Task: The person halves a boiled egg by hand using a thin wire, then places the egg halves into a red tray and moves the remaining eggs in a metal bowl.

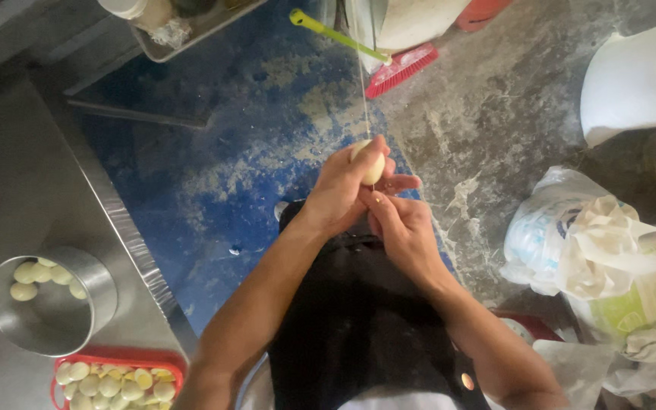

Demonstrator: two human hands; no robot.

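Seen from above, the left hand (pixel 343 182) wraps its fingers around a pale, egg-shaped piece (pixel 370 161), gripping it closed at chest height over the blue-painted floor (pixel 222 175). A thin taut string (pixel 364 91) runs down from the top of the frame to the pale piece, meeting it at its upper end. The right hand (pixel 402 228) sits just below and touching the left, its thumb and forefinger pinched narrow near the bottom of the piece; what they pinch is too small to tell. Both forearms cross a black apron (pixel 358 326). To the left, on a steel counter (pixel 17 190), a round metal bowl (pixel 77 319) holds a few pale halves, and just beside it a red basket (pixel 119 358) is full of similar pale halves. Farther off on the floor lie a red brush with a green handle (pixel 400 68). At right, crumpled plastic bags (pixel 571 235) are heaped together.
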